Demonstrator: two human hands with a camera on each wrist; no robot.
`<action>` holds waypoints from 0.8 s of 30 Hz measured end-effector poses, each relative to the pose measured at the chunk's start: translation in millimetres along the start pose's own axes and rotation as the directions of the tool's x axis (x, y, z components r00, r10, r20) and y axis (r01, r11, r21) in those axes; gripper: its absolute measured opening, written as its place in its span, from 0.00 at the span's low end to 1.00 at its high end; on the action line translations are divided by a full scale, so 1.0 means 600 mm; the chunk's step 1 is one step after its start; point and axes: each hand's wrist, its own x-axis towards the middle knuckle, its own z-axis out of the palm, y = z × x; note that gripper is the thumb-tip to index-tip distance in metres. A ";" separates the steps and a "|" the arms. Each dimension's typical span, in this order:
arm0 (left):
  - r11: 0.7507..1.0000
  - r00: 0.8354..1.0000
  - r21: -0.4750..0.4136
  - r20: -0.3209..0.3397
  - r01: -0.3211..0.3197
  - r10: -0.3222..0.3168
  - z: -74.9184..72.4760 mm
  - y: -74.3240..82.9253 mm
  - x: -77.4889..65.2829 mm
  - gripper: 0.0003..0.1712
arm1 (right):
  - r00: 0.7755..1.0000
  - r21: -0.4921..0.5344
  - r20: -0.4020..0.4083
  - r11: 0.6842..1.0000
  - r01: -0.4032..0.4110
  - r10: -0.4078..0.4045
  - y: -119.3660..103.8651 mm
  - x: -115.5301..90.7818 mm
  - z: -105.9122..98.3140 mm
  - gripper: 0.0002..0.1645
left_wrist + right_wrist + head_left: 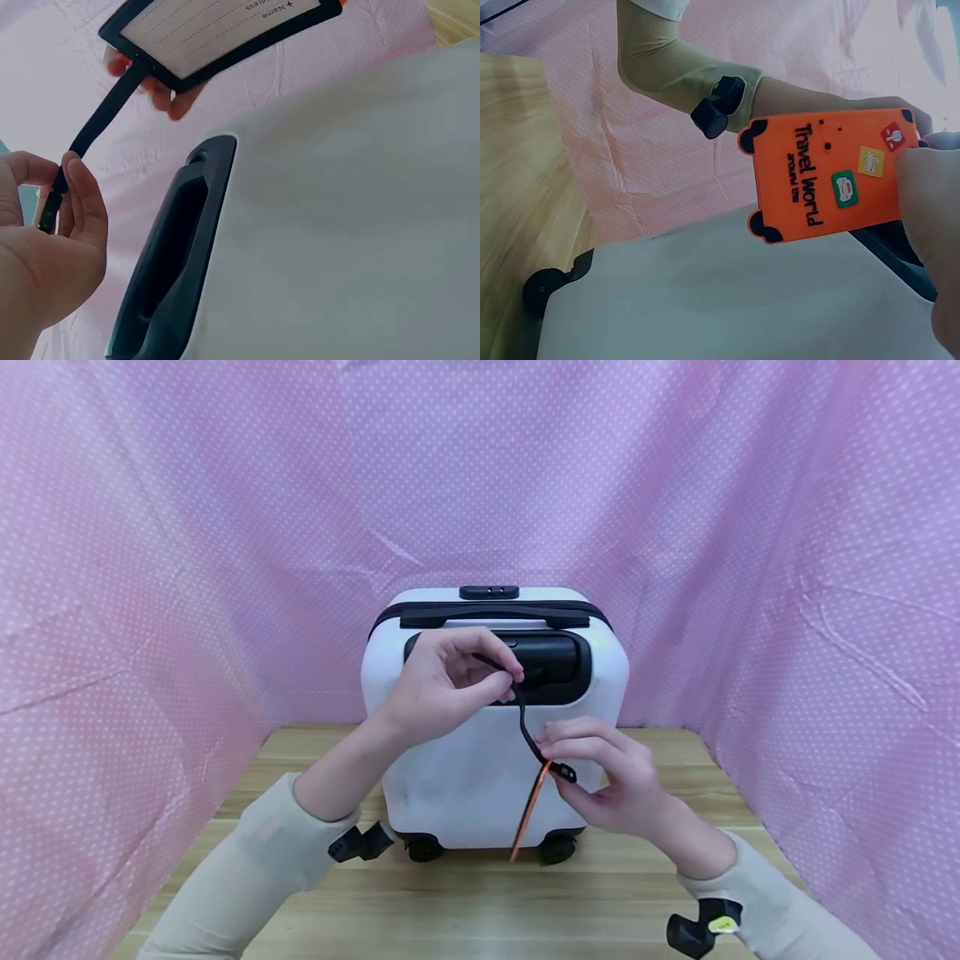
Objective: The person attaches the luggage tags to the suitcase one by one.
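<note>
Head view: on the wooden surface (480,910) stands a white suitcase (472,777); before it, the right hand (611,777) pinches the orange luggage tag (829,176) near its strap end, while the left hand's (446,689) fingers grip the black strap (522,718). Best to steady the tag and keep the strap untwisted.

You had a light wood-grain table (480,910) as support. White suitcase (450,768) stood upright directly on it, black wheels (557,849) down on the surface. Your tabletop showed left, right and in front of the suitcase.
</note>
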 end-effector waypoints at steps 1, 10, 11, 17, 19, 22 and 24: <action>1.000 1.000 0.013 -0.006 0.004 -0.004 -0.001 -0.001 0.000 0.05 | 1.000 -0.006 -0.005 1.000 -0.003 0.003 -0.001 0.000 -0.002 0.10; 0.995 0.998 0.082 -0.010 -0.054 0.055 -0.003 -0.005 -0.002 0.06 | 1.000 -0.056 0.008 0.998 -0.005 0.005 -0.010 0.013 -0.018 0.11; 0.994 0.998 0.092 -0.013 -0.061 0.063 -0.003 -0.004 -0.001 0.06 | 1.000 -0.060 0.012 0.998 -0.007 0.007 -0.012 0.016 -0.020 0.11; 0.885 0.961 0.395 -0.019 -0.246 0.276 -0.017 -0.001 0.003 0.06 | 1.000 -0.025 0.004 1.000 0.004 -0.004 -0.014 0.030 -0.030 0.12; 0.775 0.926 0.546 0.003 -0.318 0.378 -0.031 0.002 0.004 0.06 | 1.000 -0.007 -0.006 1.000 0.008 -0.008 -0.013 0.032 -0.033 0.12; 0.649 0.889 0.677 0.016 -0.347 0.458 -0.057 0.007 0.005 0.07 | 0.999 0.010 -0.031 1.000 0.012 -0.011 -0.011 0.035 -0.038 0.11; 0.624 0.888 0.712 -0.002 -0.322 0.461 -0.076 0.010 0.004 0.08 | 0.999 0.019 -0.049 1.000 0.007 -0.006 -0.010 0.036 -0.043 0.12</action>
